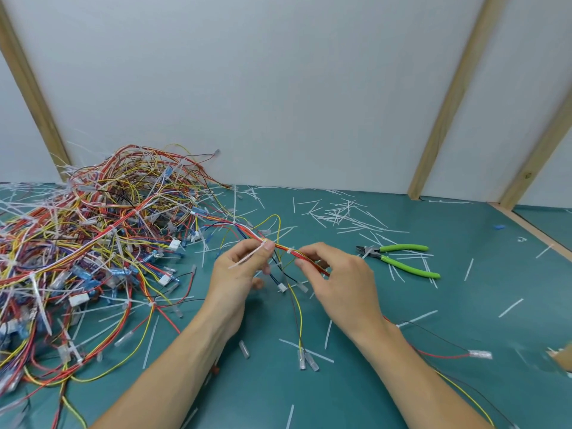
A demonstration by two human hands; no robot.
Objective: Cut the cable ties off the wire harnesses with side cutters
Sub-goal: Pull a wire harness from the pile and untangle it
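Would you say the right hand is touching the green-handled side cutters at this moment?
Apart. The head view shows bare mat between the right hand and the side cutters, which lie untouched on the mat while that hand pinches the wire harness.

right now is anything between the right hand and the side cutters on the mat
Nothing solid. Only cut tie scraps lie on the mat between the right hand and the side cutters, but that hand holds the wire harness.

A thin harness of red, orange and yellow wires (280, 246) stretches between both hands, with a white cable tie (247, 258) sticking out by the left thumb. The green-handled side cutters (399, 260) lie flat just right of the right hand, handles spread. A big tangled heap of harnesses (93, 243) sits left of the left hand.
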